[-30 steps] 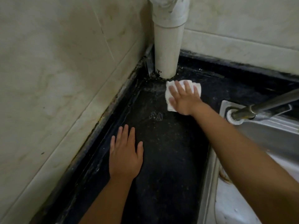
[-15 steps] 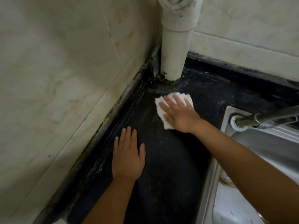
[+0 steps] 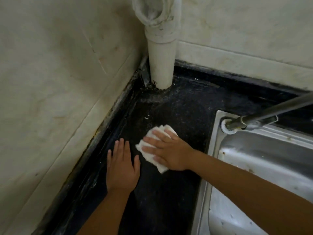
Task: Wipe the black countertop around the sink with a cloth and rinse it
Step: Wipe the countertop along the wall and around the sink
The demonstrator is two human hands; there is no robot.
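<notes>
A folded white cloth (image 3: 149,155) lies on the black countertop (image 3: 184,112), left of the steel sink (image 3: 264,150). My right hand (image 3: 167,150) presses flat on the cloth with fingers spread, covering most of it. My left hand (image 3: 122,167) rests palm down on the countertop just left of the cloth, fingers apart, holding nothing. The two hands are close but not touching.
A white drain pipe (image 3: 161,60) rises from the countertop's back corner, with grime at its base. Tiled walls close in the left and back. A metal tap (image 3: 264,116) reaches over the sink's back left corner. White specks lie on the countertop near the pipe.
My right hand has slid the cloth from the pipe's base toward me and to the left, ending next to my left hand. The left hand has stayed flat on the countertop.
</notes>
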